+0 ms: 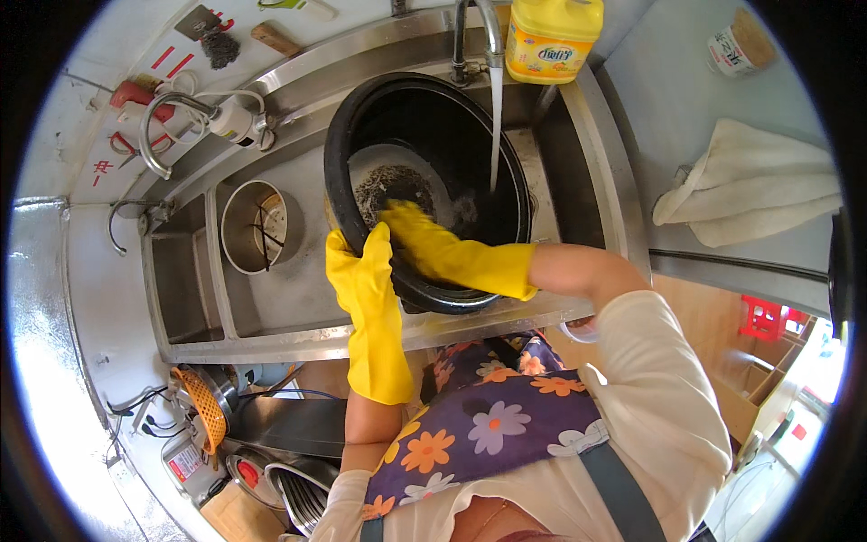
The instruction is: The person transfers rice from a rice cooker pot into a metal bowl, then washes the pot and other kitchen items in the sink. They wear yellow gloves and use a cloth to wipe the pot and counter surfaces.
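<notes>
A large black tub (337, 169) stands tilted in the stainless steel sink (298, 298). My left hand (362, 271), in a long yellow rubber glove, grips its near left rim, thumb on top. Inside the tub is my right hand (423, 234), also gloved in yellow and blurred by motion. Its fingers are at the dark, stained patch (399, 183) on the tub's bottom, where greyish water or foam shows. Whether those fingers hold a scrubber is hidden. Water (496, 115) runs from the metal faucet (489, 30) into the tub's right side.
A steel pot (292, 227) with thin dark bars across it sits left of the tub. Behind the sink stands a yellow detergent jug (552, 51). A second faucet (152, 129) arches at left. A white towel (745, 186) hangs at right. Pans and an orange basket (206, 410) are below left.
</notes>
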Action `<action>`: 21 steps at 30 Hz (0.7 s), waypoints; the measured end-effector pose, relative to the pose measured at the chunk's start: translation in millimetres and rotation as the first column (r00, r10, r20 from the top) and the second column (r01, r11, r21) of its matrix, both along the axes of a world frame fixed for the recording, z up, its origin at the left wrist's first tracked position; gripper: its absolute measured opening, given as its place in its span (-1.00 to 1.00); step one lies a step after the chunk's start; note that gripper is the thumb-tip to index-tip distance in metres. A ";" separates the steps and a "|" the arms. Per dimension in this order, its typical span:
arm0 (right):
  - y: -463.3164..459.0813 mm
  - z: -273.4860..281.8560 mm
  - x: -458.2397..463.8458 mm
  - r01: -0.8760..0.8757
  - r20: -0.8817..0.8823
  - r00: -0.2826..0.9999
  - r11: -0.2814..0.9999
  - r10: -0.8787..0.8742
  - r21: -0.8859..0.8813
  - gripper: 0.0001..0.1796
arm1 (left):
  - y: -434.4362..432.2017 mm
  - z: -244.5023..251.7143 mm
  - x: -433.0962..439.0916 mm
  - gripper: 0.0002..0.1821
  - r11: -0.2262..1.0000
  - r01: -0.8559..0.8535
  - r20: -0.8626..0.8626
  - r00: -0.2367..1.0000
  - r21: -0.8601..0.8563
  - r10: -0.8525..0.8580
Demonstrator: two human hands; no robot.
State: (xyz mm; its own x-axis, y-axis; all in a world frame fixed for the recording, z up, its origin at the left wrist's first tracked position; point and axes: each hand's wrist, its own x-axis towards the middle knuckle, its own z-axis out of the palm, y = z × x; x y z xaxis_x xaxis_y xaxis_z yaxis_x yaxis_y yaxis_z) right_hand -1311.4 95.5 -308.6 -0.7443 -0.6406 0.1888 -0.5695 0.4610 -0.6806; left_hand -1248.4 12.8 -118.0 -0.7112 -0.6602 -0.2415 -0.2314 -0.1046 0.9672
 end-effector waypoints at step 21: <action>39.7 7.5 -130.2 0.070 -0.544 0.835 0.966 0.080 0.250 -0.28 | -24.6 -2.8 -9.4 -0.76 1.000 -0.010 -0.101 0.995 -0.029 0.007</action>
